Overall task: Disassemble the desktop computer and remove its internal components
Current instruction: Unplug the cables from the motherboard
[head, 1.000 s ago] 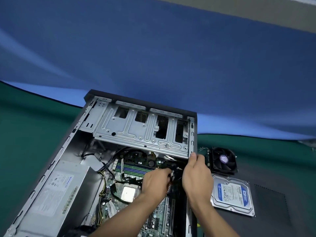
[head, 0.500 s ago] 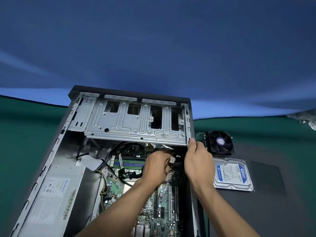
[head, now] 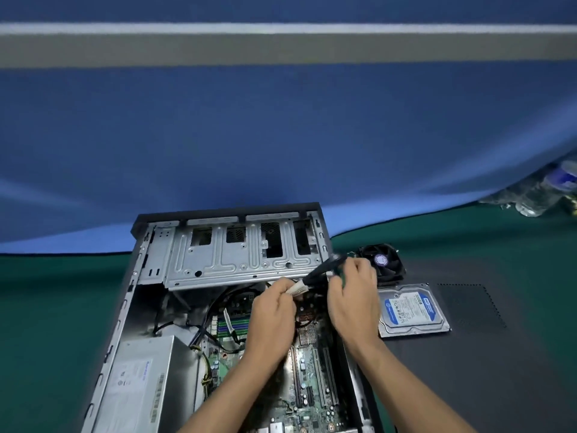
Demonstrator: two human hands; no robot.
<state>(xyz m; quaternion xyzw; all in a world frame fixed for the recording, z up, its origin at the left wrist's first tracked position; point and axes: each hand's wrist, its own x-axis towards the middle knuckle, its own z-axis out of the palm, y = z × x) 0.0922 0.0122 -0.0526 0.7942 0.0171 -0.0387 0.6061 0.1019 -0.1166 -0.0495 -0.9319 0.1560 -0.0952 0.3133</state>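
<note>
The open desktop case [head: 131,295] lies flat on the table, its metal drive cage [head: 237,260] at the far end. Inside are the green motherboard [head: 312,379] and a grey power supply [head: 140,385] at the lower left. My left hand [head: 274,320] pinches a pale connector [head: 298,289] on a black cable bundle [head: 321,270] over the board. My right hand [head: 352,298] grips something green with that cable at the case's right wall; what the green thing is stays hidden by the fingers.
A black fan [head: 385,260] and a hard drive [head: 410,309] with a blue label lie right of the case on a dark side panel [head: 484,354]. Green mat [head: 46,323] surrounds the case. A blue backdrop rises behind. Clear bottles [head: 537,195] sit far right.
Both hands have risen from deep inside the case towards the drive cage edge, drawing the black cable and its pale connector up into sight. The camera view tilted upward.
</note>
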